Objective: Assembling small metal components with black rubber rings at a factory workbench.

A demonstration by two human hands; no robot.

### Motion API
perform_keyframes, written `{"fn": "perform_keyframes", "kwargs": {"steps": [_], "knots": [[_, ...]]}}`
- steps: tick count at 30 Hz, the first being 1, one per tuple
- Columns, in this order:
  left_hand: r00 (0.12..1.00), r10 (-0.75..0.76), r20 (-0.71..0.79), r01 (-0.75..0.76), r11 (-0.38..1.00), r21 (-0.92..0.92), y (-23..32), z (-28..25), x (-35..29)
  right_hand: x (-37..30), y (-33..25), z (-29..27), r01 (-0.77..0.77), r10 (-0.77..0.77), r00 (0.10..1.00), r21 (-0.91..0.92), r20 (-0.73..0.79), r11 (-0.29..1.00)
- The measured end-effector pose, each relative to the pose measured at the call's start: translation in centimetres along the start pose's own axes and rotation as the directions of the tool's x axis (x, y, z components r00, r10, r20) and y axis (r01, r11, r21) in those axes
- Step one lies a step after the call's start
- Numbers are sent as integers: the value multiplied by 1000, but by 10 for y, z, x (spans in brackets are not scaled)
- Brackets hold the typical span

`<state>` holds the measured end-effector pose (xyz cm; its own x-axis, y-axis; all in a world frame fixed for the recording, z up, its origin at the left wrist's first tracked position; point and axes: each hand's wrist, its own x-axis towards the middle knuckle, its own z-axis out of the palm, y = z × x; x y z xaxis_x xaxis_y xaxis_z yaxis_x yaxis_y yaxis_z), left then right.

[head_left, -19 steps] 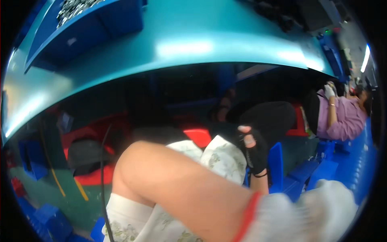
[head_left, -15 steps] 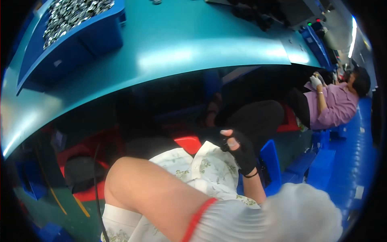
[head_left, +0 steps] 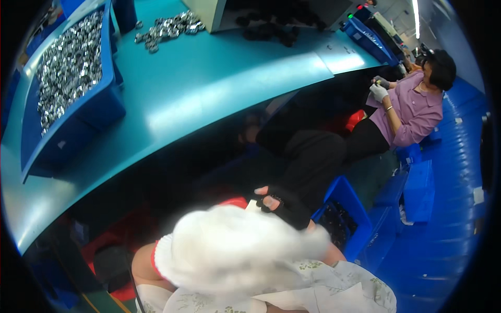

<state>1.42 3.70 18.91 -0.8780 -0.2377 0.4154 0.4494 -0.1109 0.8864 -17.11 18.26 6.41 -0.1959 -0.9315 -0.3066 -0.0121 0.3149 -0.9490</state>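
Note:
My left hand (head_left: 235,245) wears a white glove with a red-edged cuff. It is smeared by motion in front of my body and hides part of my right forearm; its fingers cannot be made out. Just beyond it is my right hand (head_left: 284,208), in a black fingerless glove, with its bare thumb and a fingertip curled close together. A small pale patch (head_left: 253,205) shows beside those fingertips, perhaps cloth; whether the hand grips it is unclear. To the right of this hand stands a blue bin (head_left: 365,229) with dark pieces inside.
A blue bin (head_left: 83,135) full of shiny metal pieces stands on the teal table (head_left: 193,101) at left. More metal pieces (head_left: 172,28) lie loose farther back. A co-worker (head_left: 417,107) in a purple shirt sits at right, near several blue boxes (head_left: 419,190).
My left hand has swung from the lower right across to the left, in front of my body. The view has shifted, showing more of the table and the metal pieces. My right hand stays curled.

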Motion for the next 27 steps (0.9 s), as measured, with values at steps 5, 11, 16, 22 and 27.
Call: {"fn": "perform_keyframes", "kwargs": {"steps": [5,11,16,22,27], "knots": [[932,-186,-311,251,950,187,-15,-4,-7,-3,-18,-1,-23,30,997,-105,66,994],[743,-434,-509,490,871,-28,-27,-5,-20,-14,-86,-20,491,-478,867,-75,142,868],[741,-377,-556,407,910,-75,-28,-6,-23,-8,-171,-16,713,-861,450,486,235,505],[740,-424,-522,427,896,-123,-34,4,-18,-30,-191,-20,741,-927,288,557,241,375],[728,-433,-532,447,888,-112,-47,-2,-16,-26,-180,-30,742,-923,286,550,258,383]]}}
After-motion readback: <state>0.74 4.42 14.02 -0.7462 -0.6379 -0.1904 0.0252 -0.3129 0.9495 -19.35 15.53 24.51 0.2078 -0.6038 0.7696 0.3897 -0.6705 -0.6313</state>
